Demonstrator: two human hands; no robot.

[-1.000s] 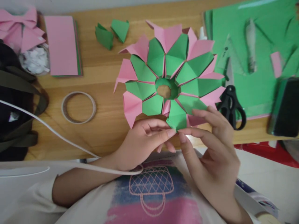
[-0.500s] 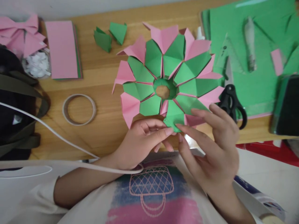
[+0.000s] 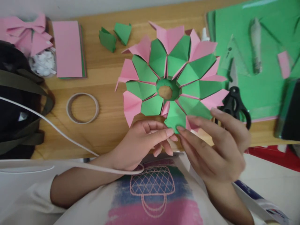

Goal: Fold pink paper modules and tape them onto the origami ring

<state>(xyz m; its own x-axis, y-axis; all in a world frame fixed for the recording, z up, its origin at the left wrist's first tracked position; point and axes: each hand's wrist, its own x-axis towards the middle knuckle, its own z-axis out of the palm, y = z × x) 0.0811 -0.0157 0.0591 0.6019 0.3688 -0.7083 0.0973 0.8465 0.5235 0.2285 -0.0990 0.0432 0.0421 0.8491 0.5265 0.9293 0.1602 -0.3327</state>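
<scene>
A ring-shaped paper flower [image 3: 194,70] of green folded petals and pink outer flaps lies on the wooden table, with a round hole in its middle. My left hand [image 3: 146,140] pinches the near green petal [image 3: 175,117] between thumb and fingers at its lower edge. From the other side, my right hand [image 3: 215,143] pinches the same petal's edge with thumb and index finger; its other fingers are spread over the flower's near right side. The underside of the petal and some fingertips are hidden.
Tape roll [image 3: 82,108] at left, pink and green paper stack [image 3: 69,50], two folded green pieces [image 3: 123,32] behind. Black-handled scissors [image 3: 235,101], a clear set square [image 3: 232,56] and a cutter [image 3: 256,45] lie on green sheets [image 3: 264,93]. A white cable [image 3: 70,164] crosses my left forearm.
My right thumb has come up to the petal's edge, closing the gap below the index finger. My left hand keeps its pinch. The whole view has shifted slightly.
</scene>
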